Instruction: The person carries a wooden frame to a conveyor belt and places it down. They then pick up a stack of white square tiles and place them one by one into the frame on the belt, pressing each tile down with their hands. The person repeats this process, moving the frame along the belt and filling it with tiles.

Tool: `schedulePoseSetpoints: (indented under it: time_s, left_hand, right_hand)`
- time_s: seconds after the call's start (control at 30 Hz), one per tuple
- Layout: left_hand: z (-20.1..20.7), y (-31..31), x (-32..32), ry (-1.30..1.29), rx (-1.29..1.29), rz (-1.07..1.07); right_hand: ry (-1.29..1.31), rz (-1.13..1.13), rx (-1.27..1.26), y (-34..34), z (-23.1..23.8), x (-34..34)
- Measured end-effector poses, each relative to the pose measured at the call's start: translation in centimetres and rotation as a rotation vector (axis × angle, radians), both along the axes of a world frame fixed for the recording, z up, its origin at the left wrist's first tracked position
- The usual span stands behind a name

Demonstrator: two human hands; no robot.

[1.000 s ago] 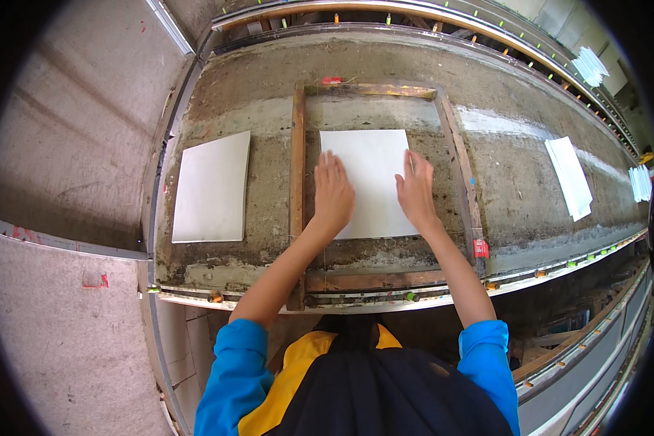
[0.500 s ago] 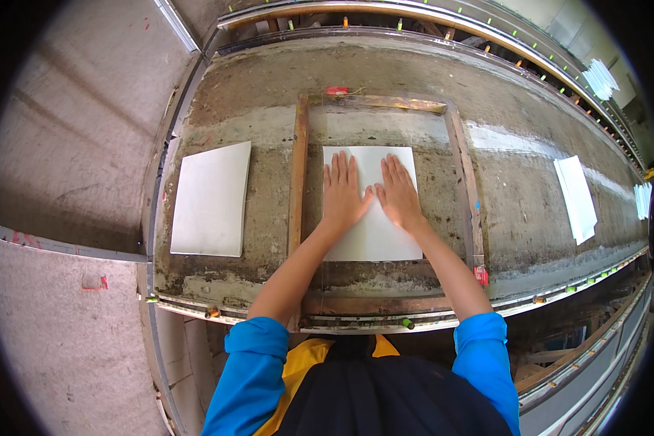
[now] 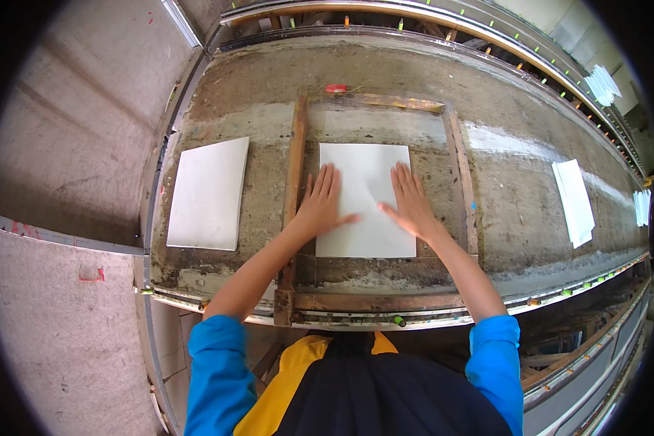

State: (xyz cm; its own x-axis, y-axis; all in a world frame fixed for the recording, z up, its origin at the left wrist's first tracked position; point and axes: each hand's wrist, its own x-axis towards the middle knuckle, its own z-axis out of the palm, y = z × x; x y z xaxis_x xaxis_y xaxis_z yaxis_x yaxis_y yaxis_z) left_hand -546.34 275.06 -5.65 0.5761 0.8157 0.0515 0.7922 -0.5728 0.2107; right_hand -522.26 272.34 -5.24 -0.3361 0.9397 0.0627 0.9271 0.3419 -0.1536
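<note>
Rough, stained tabletop (image 3: 509, 196) is stretching across the picture; at centre, left hand (image 3: 321, 207) and right hand (image 3: 414, 205), spread flat, gripping nothing, are resting over a smooth white paper sheet (image 3: 367, 236), a rectangular wooden frame (image 3: 296, 167) surrounding it.

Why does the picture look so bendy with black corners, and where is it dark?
Head view: the wide fisheye lens bends the edges of the table and leaves black corners; head view: the space beneath at right is shadowy; head view: the white paper inside the wooden frame looks bright.
</note>
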Motion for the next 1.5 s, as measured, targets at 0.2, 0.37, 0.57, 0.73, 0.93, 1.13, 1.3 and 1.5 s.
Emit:
schedulePoseSetpoints:
  time_s: [0.2, 0.37, 0.57, 0.73, 0.93, 1.13, 1.3, 1.5]
  left_hand:
    - [2.1, -6.7, -0.8, -0.029, 0.014, -0.119]
    - [2.3, -7.1, -0.5, -0.02, 0.001, -0.116]
    - [1.1, -6.6, -0.7, -0.053, -0.03, -0.117]
    - [1.3, -7.0, 0.6, -0.007, -0.051, 0.028]
    - [1.5, -7.4, 0.7, 0.014, 0.018, 0.007]
    - [0.9, -3.8, 1.3, -0.04, -0.083, 0.107]
    - [-1.6, 2.8, 3.2, -0.198, 0.159, 0.262]
    - [-0.4, 3.1, 3.7, -0.216, 0.093, 0.301]
  right_hand:
    - [-0.059, 0.125, -0.189, -7.4, 2.2, 0.8]
    - [-0.077, 0.117, -0.162, -8.0, 2.8, 0.4]
    - [-0.063, 0.086, -0.171, -7.9, 2.3, 0.5]
    - [0.054, 0.015, -0.206, -7.8, 2.3, -1.0]
    - [-0.031, -0.003, -0.277, -8.2, 2.7, -1.4]
    - [-0.016, -0.038, -0.282, -4.3, 4.1, -1.2]
    - [0.054, -0.076, 0.124, 3.5, 0.1, 0.6]
    - [0.156, -0.063, 0.173, 4.9, -0.6, 0.2]
